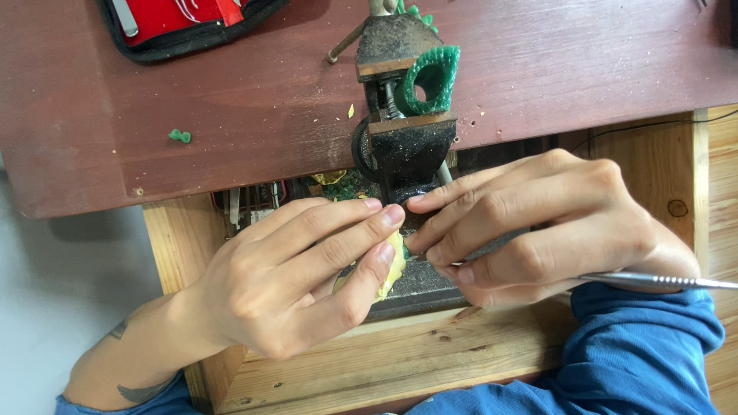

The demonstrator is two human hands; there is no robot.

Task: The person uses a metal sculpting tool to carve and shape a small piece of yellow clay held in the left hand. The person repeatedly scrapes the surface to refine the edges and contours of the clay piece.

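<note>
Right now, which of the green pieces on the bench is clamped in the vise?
The large toothed green ring, gripped upright between the vise jaws. The small green bit lies loose on the red-brown benchtop, far left.

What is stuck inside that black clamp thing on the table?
A green toothed ring sits between the small black vise's wooden jaws. Its lower edge is hidden behind the front jaw.
</note>
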